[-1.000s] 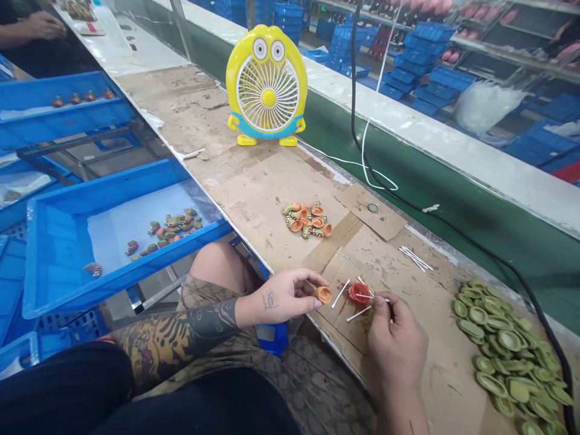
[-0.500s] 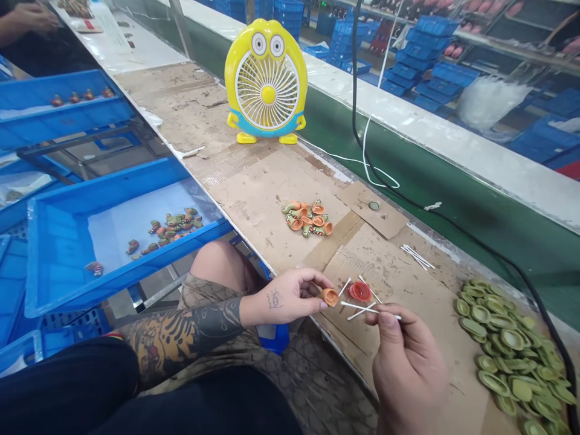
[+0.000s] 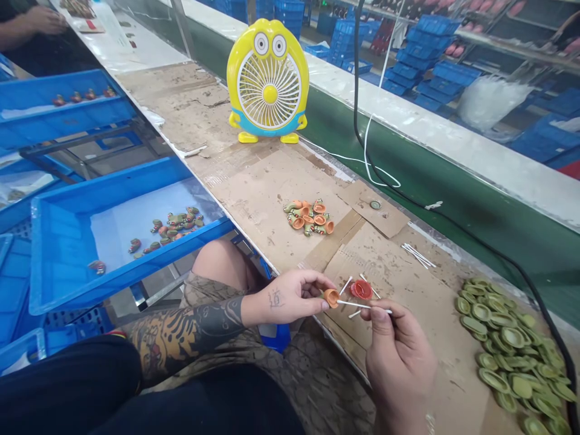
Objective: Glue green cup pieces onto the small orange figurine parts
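Note:
Between thumb and fingers, my left hand (image 3: 290, 296) pinches a small hollow orange piece (image 3: 331, 298), its opening turned to the right. My right hand (image 3: 401, 350) grips a cotton swab (image 3: 356, 304), whose left tip is at the rim of that opening. Just behind the swab lies a small red dish (image 3: 361, 289) with something glossy red in it. Several loose swabs lie around the dish. Farther back on the cardboard sits a cluster of small orange and green painted pieces (image 3: 310, 217).
Green oval pieces (image 3: 507, 338) are heaped at the right. More swabs (image 3: 419, 255) lie behind. A yellow fan (image 3: 270, 84) stands on the bench; a black cable (image 3: 475, 235) runs along its back. A blue tray (image 3: 58, 241) with painted pieces is at left. Another person's hands (image 3: 45, 20) show top left.
My right hand has moved left, bringing the swab's tip up to the orange piece's opening. My left hand still holds the piece, nearly in place.

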Demonstrator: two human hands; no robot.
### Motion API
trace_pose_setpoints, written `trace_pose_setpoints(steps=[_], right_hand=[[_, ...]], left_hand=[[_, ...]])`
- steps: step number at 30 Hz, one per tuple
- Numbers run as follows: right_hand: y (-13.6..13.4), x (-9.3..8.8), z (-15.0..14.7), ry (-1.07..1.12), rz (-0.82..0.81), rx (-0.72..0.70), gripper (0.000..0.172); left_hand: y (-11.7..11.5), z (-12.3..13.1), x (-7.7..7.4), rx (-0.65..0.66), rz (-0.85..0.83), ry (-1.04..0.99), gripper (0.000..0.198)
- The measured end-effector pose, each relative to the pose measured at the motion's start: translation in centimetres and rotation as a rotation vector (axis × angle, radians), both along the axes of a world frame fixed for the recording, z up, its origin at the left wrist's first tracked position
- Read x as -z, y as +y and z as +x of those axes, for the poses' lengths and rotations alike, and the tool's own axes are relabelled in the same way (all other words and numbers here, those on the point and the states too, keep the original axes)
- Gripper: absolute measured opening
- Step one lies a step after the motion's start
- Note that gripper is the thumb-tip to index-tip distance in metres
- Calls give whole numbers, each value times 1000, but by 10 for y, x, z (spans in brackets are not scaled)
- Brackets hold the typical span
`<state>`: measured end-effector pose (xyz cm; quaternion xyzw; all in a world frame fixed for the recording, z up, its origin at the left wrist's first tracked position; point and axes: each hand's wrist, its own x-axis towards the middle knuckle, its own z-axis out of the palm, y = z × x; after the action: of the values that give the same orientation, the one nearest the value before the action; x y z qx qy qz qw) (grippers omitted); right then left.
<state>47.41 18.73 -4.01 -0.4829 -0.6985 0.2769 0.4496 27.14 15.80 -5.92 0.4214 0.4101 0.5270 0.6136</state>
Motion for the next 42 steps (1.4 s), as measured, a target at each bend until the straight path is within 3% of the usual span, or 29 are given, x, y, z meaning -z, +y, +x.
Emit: trace_pose_setpoints(steps=[7,12,18,25,35,38,42], right_hand=[[2,-1,3,63,12,87,27],[24,4,17,-219,15,262,37],[41,15,21,-356,42,183,38],[45,22,19,-428,57,110,38],[31,5,21,-330,91,296,40],[21,-2,16,-167,50,288,37],[3,-9,2,131,-7,155,30]], left_hand=[[0,-1,2,1,-56,-87,40],[1,-5,14,-56,-97,-67,47],[2,-9,21,-54,-19,145,54],[1,-7,18,-111,71,33,40],[5,-4,16,-45,3,-52,50],[6,-2,15,-42,-6,-87,50],[5,1,14,-41,2,-102,48]])
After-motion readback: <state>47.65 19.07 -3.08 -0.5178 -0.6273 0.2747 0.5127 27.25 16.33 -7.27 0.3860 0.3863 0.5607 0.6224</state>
